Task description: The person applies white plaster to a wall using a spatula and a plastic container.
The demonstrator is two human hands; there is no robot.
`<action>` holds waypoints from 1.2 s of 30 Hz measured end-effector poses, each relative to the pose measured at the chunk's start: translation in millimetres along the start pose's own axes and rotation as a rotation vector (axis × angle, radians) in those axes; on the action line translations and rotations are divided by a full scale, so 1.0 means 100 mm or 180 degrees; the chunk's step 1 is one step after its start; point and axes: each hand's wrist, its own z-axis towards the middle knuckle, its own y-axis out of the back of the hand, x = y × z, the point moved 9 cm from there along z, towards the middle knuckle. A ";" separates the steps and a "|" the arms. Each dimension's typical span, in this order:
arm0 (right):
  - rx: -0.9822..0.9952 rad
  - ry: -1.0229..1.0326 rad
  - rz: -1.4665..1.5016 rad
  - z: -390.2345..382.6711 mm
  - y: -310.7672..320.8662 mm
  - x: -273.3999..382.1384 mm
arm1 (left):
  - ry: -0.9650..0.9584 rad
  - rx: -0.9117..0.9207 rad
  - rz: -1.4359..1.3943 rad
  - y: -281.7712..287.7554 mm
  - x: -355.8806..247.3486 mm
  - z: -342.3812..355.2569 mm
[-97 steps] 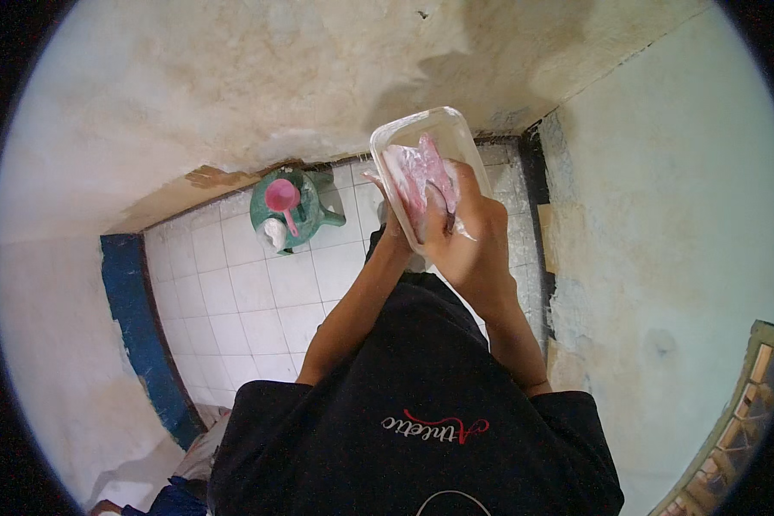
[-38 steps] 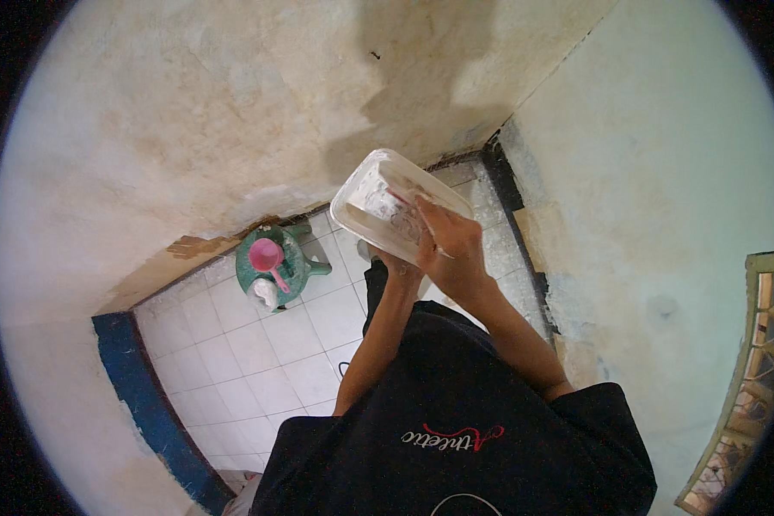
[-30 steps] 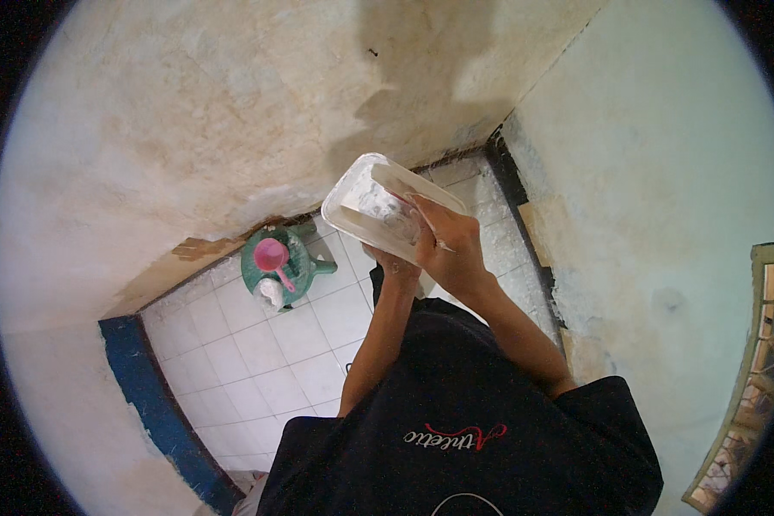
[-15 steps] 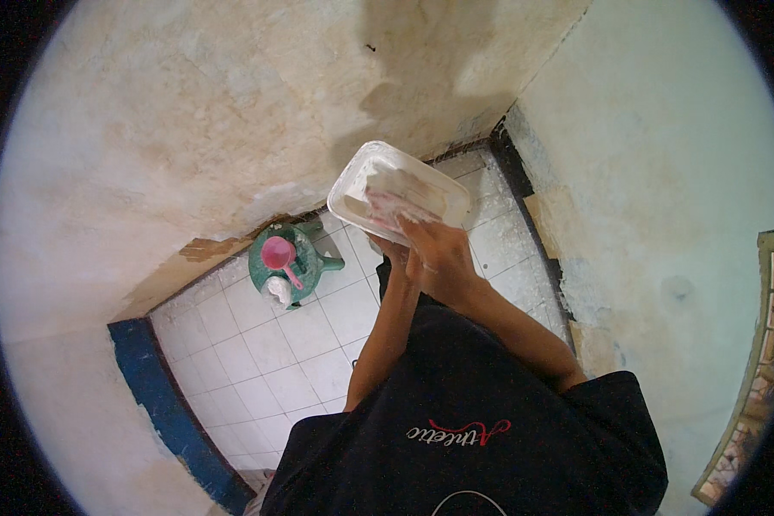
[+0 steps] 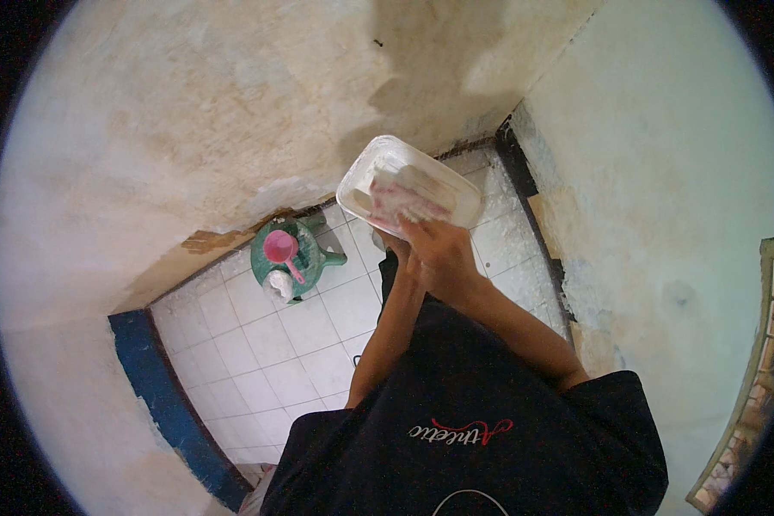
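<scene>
At the lower left of the frame, a blue band (image 5: 168, 404) runs along the wall's base, edging the white-tiled floor (image 5: 275, 335). Left of center stands a green stool (image 5: 312, 254) bearing a white bundle (image 5: 278, 285) (too small to tell its make-up) and a pink dipper (image 5: 280, 247), bowl upward, handle toward the lower right. Near the center, the left hand (image 5: 396, 246) is mostly hidden beneath a pale rectangular tray (image 5: 466, 203); how tight its grip is, I cannot tell. The tray sits in the upper middle of the frame, tilted, with white paste (image 5: 390, 162) smeared thickly over its upper-left end. Over that hollow is a pink piece (image 5: 406, 199), whitened and blurred. The right hand (image 5: 444, 258) has its grip closed on the piece's near edge. Below, a black shirt (image 5: 507, 365) carries red-and-white script (image 5: 460, 432), upside down in the frame. A barred window (image 5: 740, 404) stands at lower right.
</scene>
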 end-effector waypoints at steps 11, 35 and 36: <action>0.0047 0.0013 0.0322 0.03 0.11 0.04 | -0.0075 0.0023 0.0099 -0.10 -0.03 0.09; -0.0733 -0.0496 0.0828 -0.11 0.53 -0.22 | -0.0092 -0.0102 -0.0010 -0.09 0.16 0.28; -0.0694 -0.0498 0.0827 -0.11 0.53 -0.22 | -0.0007 -0.0155 0.0100 -0.06 0.19 0.27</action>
